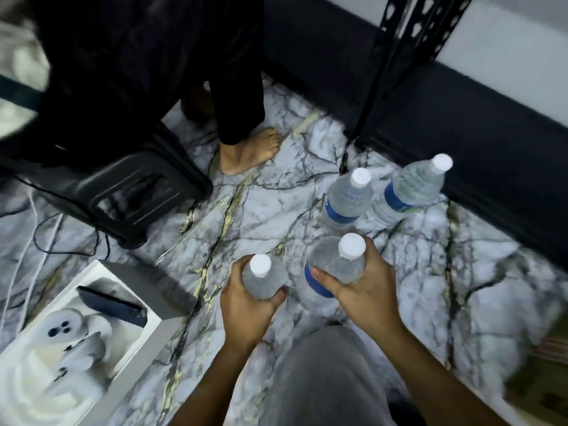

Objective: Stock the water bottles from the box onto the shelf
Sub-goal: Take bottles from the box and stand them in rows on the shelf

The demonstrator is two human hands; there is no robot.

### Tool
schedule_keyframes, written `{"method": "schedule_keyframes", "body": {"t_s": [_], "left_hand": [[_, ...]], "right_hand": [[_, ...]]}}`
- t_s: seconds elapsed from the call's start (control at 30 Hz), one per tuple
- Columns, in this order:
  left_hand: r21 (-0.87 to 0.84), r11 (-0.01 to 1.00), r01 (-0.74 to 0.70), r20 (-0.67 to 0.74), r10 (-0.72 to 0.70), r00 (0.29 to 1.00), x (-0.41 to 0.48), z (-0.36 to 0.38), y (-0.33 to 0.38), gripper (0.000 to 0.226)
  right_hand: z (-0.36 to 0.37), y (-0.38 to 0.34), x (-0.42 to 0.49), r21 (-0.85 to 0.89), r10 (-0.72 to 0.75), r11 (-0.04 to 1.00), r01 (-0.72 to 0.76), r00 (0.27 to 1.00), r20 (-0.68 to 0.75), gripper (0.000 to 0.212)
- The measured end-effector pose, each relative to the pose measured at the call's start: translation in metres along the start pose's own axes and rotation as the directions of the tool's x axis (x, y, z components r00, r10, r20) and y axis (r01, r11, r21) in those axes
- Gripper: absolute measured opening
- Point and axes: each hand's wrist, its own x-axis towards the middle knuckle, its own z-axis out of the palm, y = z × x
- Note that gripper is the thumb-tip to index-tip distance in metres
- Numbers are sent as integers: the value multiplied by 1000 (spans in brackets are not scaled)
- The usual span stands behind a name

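Likely full, so weighty and slick: left hand [246, 305] grips the left bottle [264, 284], right hand [368, 290] the right bottle [335, 262], fingers [325, 279] wrapped round, above the floor [261, 210]; thin walls dent, hold mid-body

A black stool [132, 192], cables [98, 238] and a bare foot [249, 152] rest on the marble-patterned floor [261, 210].

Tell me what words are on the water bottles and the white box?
Nothing here can be read.
Right-hand bottle, held by the right hand: blue label, print too blurred.
Left-hand bottle, held by the left hand: no label shows.
Nearer standing bottle and farther standing bottle: blue labels, too blurred.
White box: a picture only, no readable words.
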Motion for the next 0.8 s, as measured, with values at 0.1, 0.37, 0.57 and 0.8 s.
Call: {"method": "schedule_keyframes", "body": {"t_s": [0.1, 0.37, 0.57, 0.8], "left_hand": [[-38, 998, -46, 54, 48, 997, -11, -8, 26, 70], [-186, 934, -305, 86, 325, 942, -50, -29, 126, 69], [-231, 832, -504, 55, 528, 847, -79, -23, 233, 70], [-321, 756, -570, 89, 623, 777, -86, -2, 382, 61]], "right_hand": [[-26, -17, -12, 13, -43, 999, 44, 997, -62, 65], [-107, -69, -56, 95, -166, 976, 197, 949, -266, 75], [-188, -127, -71, 151, -201, 943, 295, 872, -445, 71], [-301, -190, -50, 113, -231, 929, 353, 790, -568, 70]]}}
